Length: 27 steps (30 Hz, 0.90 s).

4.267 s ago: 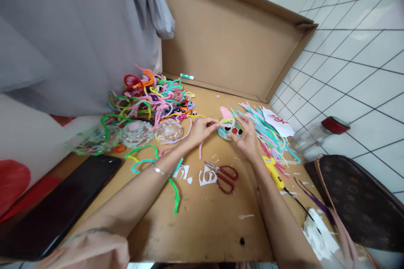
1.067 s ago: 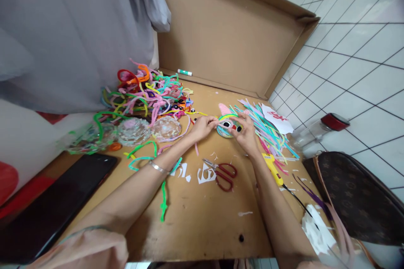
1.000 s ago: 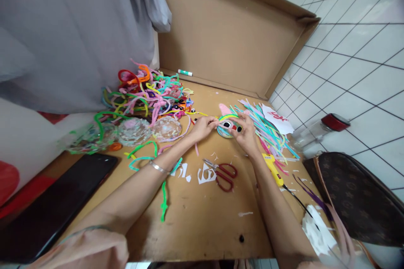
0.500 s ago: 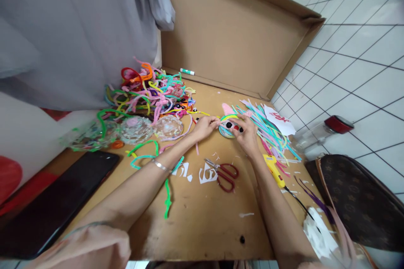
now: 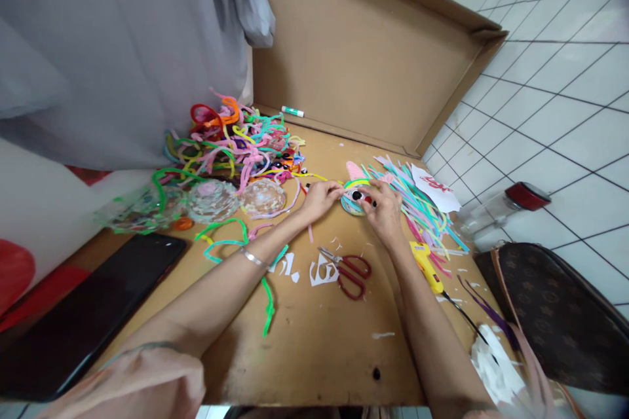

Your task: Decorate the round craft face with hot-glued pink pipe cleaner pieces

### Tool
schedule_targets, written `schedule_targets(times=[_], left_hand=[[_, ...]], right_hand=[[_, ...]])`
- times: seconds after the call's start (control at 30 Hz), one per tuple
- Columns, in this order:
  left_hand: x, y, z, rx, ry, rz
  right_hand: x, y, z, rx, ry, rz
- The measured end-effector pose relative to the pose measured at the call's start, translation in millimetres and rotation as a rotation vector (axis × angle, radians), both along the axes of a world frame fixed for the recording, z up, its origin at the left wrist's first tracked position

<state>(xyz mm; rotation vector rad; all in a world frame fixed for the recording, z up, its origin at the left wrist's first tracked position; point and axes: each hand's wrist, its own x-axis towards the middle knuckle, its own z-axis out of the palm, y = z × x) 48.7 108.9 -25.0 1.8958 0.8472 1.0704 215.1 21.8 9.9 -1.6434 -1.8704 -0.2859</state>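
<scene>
Left hand [image 5: 322, 201] pinches at the decorated disc's [image 5: 352, 207] left edge; right hand [image 5: 386, 211] grips its right side. Disc: between hands, beside pipe-cleaner bundle [image 5: 426, 195]. Probably fitting trim; next calls for steady alignment.

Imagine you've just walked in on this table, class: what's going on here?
A person's bare left hand and right hand are at a small round craft face with pink ears and black-and-white eyes. The left fingertips meet at its left edge, too small to tell what they pinch; the right hand partly covers its right side. Red-handled metal scissors lie nearer the person, and a yellow glue gun lies by the right forearm.
</scene>
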Motion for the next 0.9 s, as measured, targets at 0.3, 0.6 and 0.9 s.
schedule_targets(times=[0.3,0.6,0.9], left_hand=[[0.8,0.6,-7.8,0.163,0.049,0.02],[-2.3,1.4,-9.8,0.272,0.021,0.054],[-2.1,2.5,-15.7,0.44,0.143,0.057]], right_hand=[[-1.5,-0.1,0.3,0.008,-0.044,-0.038],[-1.8,-1.1,-0.7,0.022,-0.046,-0.023],[-3.5,-0.1,-0.1,0.007,-0.021,-0.027]])
